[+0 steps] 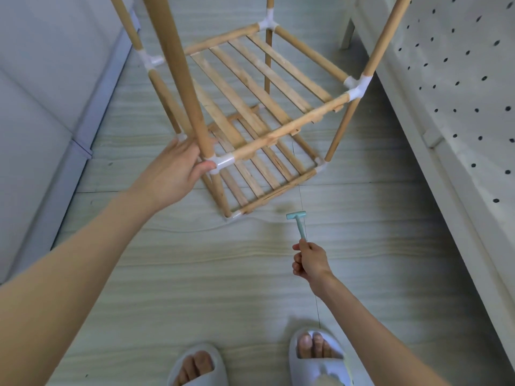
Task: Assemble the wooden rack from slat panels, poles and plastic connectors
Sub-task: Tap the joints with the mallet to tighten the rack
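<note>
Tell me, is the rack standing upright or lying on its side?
Upright. The wooden rack stands on the floor, its poles vertical, both slat shelves horizontal.

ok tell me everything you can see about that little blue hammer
The little hammer is pale teal and looks like plastic: a short crosswise head on a thin straight handle, forming a T. The right hand holds it by the handle's lower end, fingers curled round it, so the head points up and away toward the rack. It hangs over the pale wood-grain floor, just short of the rack's near bottom corner, touching nothing but the hand.
</note>
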Motion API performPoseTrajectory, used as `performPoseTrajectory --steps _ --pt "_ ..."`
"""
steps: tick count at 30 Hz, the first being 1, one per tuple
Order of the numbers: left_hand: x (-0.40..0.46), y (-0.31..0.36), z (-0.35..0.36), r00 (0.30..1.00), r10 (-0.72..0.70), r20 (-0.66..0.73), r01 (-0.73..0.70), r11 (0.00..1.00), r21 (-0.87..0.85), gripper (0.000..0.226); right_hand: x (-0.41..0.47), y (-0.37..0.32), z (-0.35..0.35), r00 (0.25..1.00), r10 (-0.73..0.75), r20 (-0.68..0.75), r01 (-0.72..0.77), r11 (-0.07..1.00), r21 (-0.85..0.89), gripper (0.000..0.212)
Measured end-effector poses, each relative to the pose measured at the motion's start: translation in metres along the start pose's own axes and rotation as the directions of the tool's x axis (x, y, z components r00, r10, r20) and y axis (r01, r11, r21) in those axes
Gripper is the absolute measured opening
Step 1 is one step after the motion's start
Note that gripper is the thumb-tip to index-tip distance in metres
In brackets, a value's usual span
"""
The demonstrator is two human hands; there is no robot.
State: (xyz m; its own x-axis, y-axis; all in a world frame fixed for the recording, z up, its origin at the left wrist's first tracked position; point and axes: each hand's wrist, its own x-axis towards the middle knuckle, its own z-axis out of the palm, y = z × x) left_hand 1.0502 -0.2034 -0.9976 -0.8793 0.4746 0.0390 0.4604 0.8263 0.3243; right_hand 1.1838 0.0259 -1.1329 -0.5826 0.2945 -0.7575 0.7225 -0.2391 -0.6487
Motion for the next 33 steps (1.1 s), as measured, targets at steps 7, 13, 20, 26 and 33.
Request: performPoseTrajectory --steps 7,13,20,26,33 --pt "0.019 0.063 0.023 0.999 -0.027 -0.028 0.035 0.930 0.365 0.062 -0.006 0.009 -0.003 1.000 0.005 -0.023 -0.005 1.000 0.003 0.026" --pt "0.050 0.119 0.039 1.000 0.009 0.009 -0.012 0.929 0.370 0.064 -0.001 0.010 -0.026 1.000 -0.020 -0.016 0.019 0.997 -0.074 0.028" --pt "0.047 0.085 0.050 0.997 -0.071 0.037 0.056 0.949 0.310 0.040 0.045 -0.006 -0.058 0.961 -0.073 -0.265 0.102 0.990 0.096 0.029" --pt "0.052 0.086 0.062 0.997 -0.069 -0.041 0.079 0.944 0.321 0.037 0.073 0.007 0.006 0.979 -0.034 -0.201 0.012 0.994 -0.109 0.024" --pt "0.048 0.086 0.065 0.995 -0.070 -0.077 0.090 0.951 0.295 0.036 0.084 0.005 -0.007 0.886 0.019 -0.463 -0.034 0.999 -0.024 0.033"
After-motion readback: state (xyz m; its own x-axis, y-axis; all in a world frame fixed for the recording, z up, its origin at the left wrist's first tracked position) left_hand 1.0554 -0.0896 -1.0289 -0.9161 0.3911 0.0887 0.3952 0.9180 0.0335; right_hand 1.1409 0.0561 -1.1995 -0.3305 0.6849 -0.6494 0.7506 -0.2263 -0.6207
